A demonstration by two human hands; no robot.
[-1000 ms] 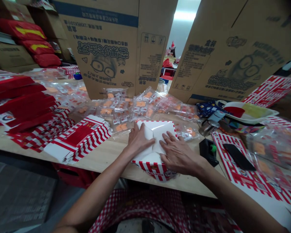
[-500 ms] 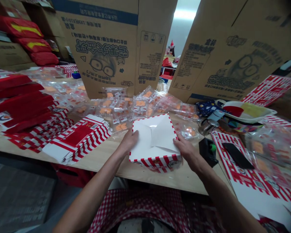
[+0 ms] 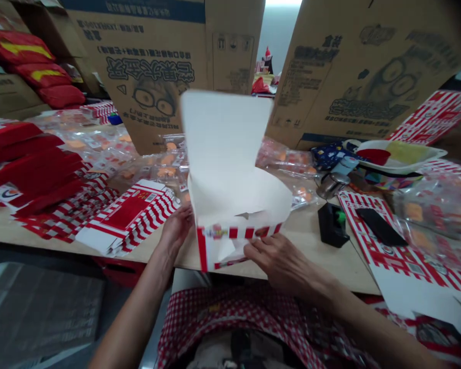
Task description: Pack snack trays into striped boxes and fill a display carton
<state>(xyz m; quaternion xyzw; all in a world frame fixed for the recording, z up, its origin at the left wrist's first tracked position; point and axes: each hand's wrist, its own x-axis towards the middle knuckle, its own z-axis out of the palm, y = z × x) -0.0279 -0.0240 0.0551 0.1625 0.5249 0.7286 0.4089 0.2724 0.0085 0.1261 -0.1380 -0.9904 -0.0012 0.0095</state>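
Observation:
A red-and-white striped paper box (image 3: 230,164) stands upright at the near edge of the wooden table (image 3: 330,256), its white flaps raised and open towards me. My left hand (image 3: 174,230) grips the box's left side. My right hand (image 3: 278,261) holds the box's front lower edge, fingers curled against the striped wall. A stack of flat striped box blanks (image 3: 128,215) lies just left of my left hand. Clear packets with orange contents (image 3: 168,169) are spread across the table behind the box.
Two big brown cartons (image 3: 157,66) (image 3: 361,72) stand at the back. Red flat boxes (image 3: 26,164) are piled on the left. A black tape dispenser (image 3: 332,225), a black phone (image 3: 380,228) on striped card and a plate (image 3: 395,156) sit on the right.
The box was lying bottom-up with both hands pressing its white flaps. Both hands then took it by the sides and turned it upright, so its open top flaps now stick up.

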